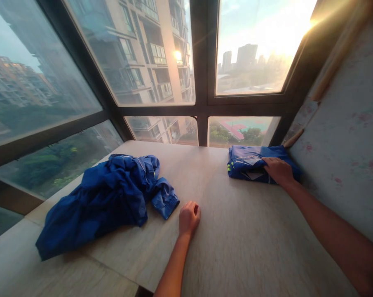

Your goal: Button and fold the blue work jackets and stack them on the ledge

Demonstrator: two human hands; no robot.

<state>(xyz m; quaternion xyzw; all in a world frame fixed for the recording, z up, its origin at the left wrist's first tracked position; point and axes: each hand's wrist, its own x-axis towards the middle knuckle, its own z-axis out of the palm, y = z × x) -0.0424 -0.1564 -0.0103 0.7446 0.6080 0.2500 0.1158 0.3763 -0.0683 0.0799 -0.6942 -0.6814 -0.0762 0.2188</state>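
A folded blue jacket (245, 160) with white lines and yellow-green marks lies at the far right of the stone sill. My right hand (279, 170) is on its top right, with the fingers closed on the fabric; a dark gap shows in the folds by the fingertips. A second blue garment (112, 198) is crumpled in a loose heap on the left, and one cuffed sleeve (165, 199) reaches toward the middle. Just right of that cuff, my left hand (190, 216) rests on the sill, curled into a loose fist with nothing visible in it.
The pale stone sill (235, 231) extends under both garments. Dark window frames (203, 74) and glass border it at the back and left. A wall with flowered covering (343, 165) closes the right side. Low sunlight glares through the upper right pane.
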